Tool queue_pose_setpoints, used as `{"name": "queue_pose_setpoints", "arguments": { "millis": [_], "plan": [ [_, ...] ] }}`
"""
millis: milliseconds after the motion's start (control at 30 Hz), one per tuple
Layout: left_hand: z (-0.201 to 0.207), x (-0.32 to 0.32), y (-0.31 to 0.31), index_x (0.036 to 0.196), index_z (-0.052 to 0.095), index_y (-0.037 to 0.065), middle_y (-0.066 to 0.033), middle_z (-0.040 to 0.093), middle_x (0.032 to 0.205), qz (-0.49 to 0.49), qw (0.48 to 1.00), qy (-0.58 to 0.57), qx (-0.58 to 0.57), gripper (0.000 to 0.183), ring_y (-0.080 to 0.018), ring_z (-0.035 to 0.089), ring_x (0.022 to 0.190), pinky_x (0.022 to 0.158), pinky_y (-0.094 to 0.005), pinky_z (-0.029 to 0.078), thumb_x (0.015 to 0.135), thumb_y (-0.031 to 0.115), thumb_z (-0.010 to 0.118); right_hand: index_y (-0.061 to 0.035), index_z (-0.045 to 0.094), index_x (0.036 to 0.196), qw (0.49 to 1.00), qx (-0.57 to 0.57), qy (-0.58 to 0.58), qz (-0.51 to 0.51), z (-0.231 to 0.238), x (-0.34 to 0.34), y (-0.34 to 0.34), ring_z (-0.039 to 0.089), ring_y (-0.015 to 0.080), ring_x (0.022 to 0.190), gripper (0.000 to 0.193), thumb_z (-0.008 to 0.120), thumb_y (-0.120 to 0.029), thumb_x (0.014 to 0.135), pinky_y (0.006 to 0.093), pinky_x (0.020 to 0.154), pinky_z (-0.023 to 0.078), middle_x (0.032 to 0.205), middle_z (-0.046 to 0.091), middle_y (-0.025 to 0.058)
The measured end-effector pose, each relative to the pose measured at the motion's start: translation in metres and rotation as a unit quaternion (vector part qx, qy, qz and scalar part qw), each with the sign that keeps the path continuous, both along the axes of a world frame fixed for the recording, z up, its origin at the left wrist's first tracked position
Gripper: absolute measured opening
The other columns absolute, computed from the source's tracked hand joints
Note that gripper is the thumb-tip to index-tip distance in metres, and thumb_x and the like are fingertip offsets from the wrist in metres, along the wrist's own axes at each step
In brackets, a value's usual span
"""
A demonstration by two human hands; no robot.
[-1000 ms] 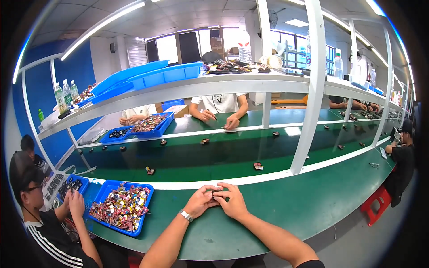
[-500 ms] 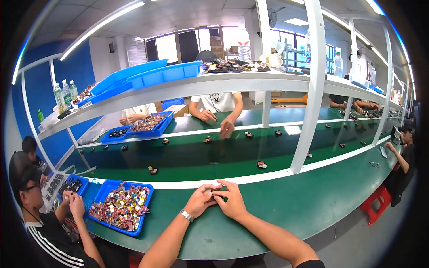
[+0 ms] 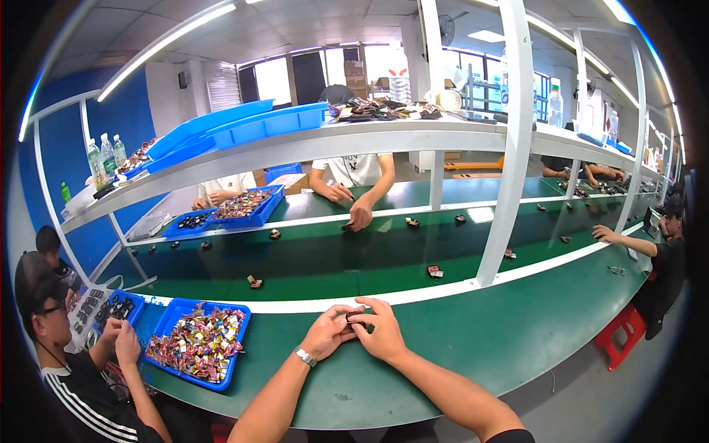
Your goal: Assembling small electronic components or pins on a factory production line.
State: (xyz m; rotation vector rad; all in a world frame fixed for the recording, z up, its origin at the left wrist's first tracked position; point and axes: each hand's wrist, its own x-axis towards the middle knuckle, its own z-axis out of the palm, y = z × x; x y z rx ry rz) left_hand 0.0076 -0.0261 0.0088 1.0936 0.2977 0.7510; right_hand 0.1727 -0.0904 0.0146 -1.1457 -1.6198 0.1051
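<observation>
Both my hands meet over the near green table [image 3: 458,332], just in front of the white rail. Between the fingertips sits a small dark part [image 3: 354,316], mostly covered, so its exact kind is unclear. My left hand [image 3: 328,334], with a metal watch at its wrist, grips the part from the left. From the other side my right hand [image 3: 381,329] pinches it between thumb and fingers. To the left of my forearm stands a blue tray [image 3: 240,348] heaped with small red, white and yellow pieces with wires.
Beyond the white rail [image 3: 399,297], a dark green belt [image 3: 325,266] carries scattered small assemblies [image 3: 435,272]. A white upright post [image 3: 509,162] rises right of my hands, under a shelf [image 3: 413,136] with blue trays. Co-workers sit left, right and opposite; a red stool [image 3: 620,338] stands at right.
My hands stay nearly still around the dark part. The person opposite has drawn a hand slightly left over a small assembly on the belt. At right, a co-worker's arm has stretched toward the belt.
</observation>
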Motion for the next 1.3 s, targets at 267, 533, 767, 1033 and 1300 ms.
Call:
{"name": "queue_pose_setpoints", "arguments": {
  "millis": [267, 533, 767, 1033, 1300],
  "plan": [
    [-0.001, 0.002, -0.003, 0.123, 0.048, 0.005, -0.014, 0.05, 0.137, 0.039, 0.999, 0.022, 0.005, 0.025, -0.0239, 0.056, 0.118, 0.101, -0.0437, 0.048, 0.099, 0.012, 0.051, -0.0085, 0.072, 0.095, 0.999, -0.013, -0.006, 0.029, 0.003, -0.003, 0.001, 0.05, 0.0306, 0.12, 0.018, 0.07, -0.007, 0.077, 0.0402, 0.097, 0.046, 0.129, 0.057, 0.0092],
    [-0.002, 0.002, -0.001, 0.126, 0.046, 0.006, -0.0114, 0.057, 0.126, 0.062, 0.997, 0.022, -0.03, 0.026, -0.0222, 0.059, 0.114, 0.1, -0.0425, 0.049, 0.1, 0.009, 0.045, -0.0066, 0.069, 0.095, 0.999, 0.024, -0.024, -0.009, 0.007, -0.001, 0.004, 0.055, 0.028, 0.11, 0.019, 0.071, -0.003, 0.076, 0.0364, 0.084, 0.051, 0.116, 0.059, 0.0091],
    [0.003, 0.004, -0.003, 0.126, 0.045, 0.007, -0.0101, 0.059, 0.119, 0.061, 0.998, 0.031, -0.014, 0.025, -0.0199, 0.06, 0.11, 0.099, -0.0398, 0.05, 0.101, 0.009, 0.042, -0.0064, 0.068, 0.089, 0.993, 0.079, -0.087, -0.03, 0.01, -0.001, 0.005, 0.06, 0.0241, 0.09, 0.012, 0.07, -0.004, 0.077, 0.0348, 0.071, 0.053, 0.098, 0.061, 0.0051],
    [-0.001, 0.003, -0.001, 0.126, 0.045, 0.007, -0.0084, 0.06, 0.117, 0.056, 0.997, 0.035, -0.026, 0.027, -0.0183, 0.059, 0.109, 0.099, -0.0385, 0.049, 0.099, 0.006, 0.043, -0.0068, 0.067, 0.091, 0.987, 0.064, -0.14, -0.054, 0.011, -0.004, 0.003, 0.062, 0.0242, 0.087, 0.02, 0.073, -0.003, 0.073, 0.0342, 0.07, 0.054, 0.095, 0.061, 0.0069],
    [0.003, 0.003, -0.003, 0.125, 0.046, 0.008, -0.0098, 0.06, 0.119, 0.064, 0.997, 0.034, -0.025, 0.026, -0.0219, 0.059, 0.113, 0.1, -0.0422, 0.049, 0.099, 0.009, 0.046, -0.0085, 0.067, 0.087, 0.991, -0.004, -0.13, -0.019, 0.014, 0.005, 0.002, 0.059, 0.025, 0.093, 0.017, 0.074, -0.003, 0.073, 0.0365, 0.076, 0.052, 0.098, 0.058, 0.0062]
  ]
}}
